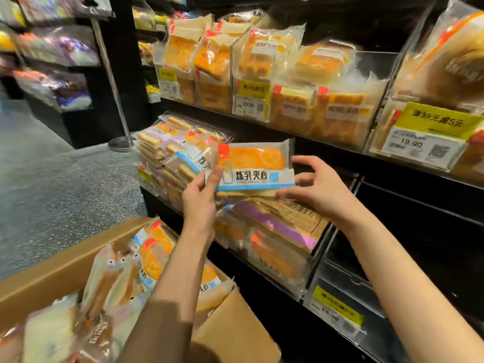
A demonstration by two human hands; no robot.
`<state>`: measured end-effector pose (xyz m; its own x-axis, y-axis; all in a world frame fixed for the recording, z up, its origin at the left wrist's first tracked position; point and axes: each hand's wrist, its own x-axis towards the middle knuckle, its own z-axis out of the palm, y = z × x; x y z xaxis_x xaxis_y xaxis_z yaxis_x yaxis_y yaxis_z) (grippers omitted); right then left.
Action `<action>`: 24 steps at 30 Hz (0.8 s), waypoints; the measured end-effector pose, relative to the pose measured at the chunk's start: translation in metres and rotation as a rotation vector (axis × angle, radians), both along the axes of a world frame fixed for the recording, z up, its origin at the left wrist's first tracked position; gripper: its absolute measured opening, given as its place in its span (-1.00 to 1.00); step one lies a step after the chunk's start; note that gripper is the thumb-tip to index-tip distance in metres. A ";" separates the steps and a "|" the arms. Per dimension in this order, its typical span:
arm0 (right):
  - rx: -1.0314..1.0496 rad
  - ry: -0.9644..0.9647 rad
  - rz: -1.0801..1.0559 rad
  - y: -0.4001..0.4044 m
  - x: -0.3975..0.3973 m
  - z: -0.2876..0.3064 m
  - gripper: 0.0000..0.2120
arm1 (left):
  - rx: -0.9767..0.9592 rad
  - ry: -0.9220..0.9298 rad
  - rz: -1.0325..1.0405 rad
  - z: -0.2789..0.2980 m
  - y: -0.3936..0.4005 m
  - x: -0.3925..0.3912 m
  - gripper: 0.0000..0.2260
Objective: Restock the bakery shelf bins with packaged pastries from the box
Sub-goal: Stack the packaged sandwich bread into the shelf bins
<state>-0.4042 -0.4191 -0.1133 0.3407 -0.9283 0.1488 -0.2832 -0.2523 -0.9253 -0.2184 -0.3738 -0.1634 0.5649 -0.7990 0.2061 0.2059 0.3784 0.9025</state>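
Both hands, left hand (199, 197) and right hand (314, 187), pinch one pastry pack (252, 170) above the part-filled bin (318, 242) just below them; the box (235, 328) beneath the left forearm holds many more

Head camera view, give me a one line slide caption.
Both hands hold a blue-banded pastry pack over a clear shelf bin, above the open cardboard box.

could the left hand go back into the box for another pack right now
Probably not yet: the left hand and right hand both grip the blue-banded pack. The cardboard box below stands open, unobstructed.
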 end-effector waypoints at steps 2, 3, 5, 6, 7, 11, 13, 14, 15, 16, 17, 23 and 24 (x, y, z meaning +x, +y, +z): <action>-0.170 0.081 -0.040 -0.004 0.000 0.004 -0.21 | 0.005 -0.135 0.044 0.002 0.004 -0.001 -0.87; -0.254 0.112 -0.037 -0.006 0.001 0.006 -0.19 | 0.012 -0.209 0.059 0.003 0.007 -0.001 -0.88; -0.400 0.243 0.022 -0.009 0.006 0.011 -0.23 | 0.029 -0.336 0.079 0.005 0.013 -0.001 -0.88; -0.469 0.330 0.068 -0.010 0.008 0.014 -0.28 | 0.036 -0.387 0.084 0.006 0.016 0.001 -0.91; -0.519 0.404 0.118 -0.011 0.010 0.018 -0.36 | 0.044 -0.425 0.080 0.007 0.020 0.004 -0.95; -0.450 0.518 0.335 -0.007 0.019 0.027 -0.69 | 0.081 -0.521 0.110 0.004 0.027 0.013 -0.79; -0.352 0.530 0.403 -0.003 0.022 0.030 -0.73 | 0.111 -0.545 0.138 0.000 0.025 0.017 -0.75; -0.349 0.527 0.396 -0.002 0.023 0.031 -0.74 | 0.112 -0.523 0.135 -0.001 0.025 0.018 -0.78; -0.383 0.523 0.351 -0.003 0.024 0.032 -0.76 | 0.101 -0.472 0.126 -0.001 0.025 0.019 -0.83; -0.441 0.518 0.269 -0.004 0.024 0.033 -0.78 | 0.083 -0.416 0.123 -0.002 0.025 0.019 -0.86; -0.500 0.511 0.160 -0.004 0.024 0.033 -0.81 | 0.067 -0.377 0.130 -0.004 0.025 0.021 -0.87; -0.602 0.594 -0.261 0.000 0.021 0.028 -0.77 | 0.025 -0.189 0.245 -0.021 0.021 0.033 -0.79; -0.593 0.613 -0.285 0.000 0.021 0.027 -0.75 | 0.031 -0.187 0.248 -0.023 0.021 0.034 -0.77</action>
<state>-0.3833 -0.4188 -0.0864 0.2868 -0.8180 0.4986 -0.8090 -0.4855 -0.3313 -0.1846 -0.3529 -0.1863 0.6981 -0.6488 0.3029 -0.0600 0.3685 0.9277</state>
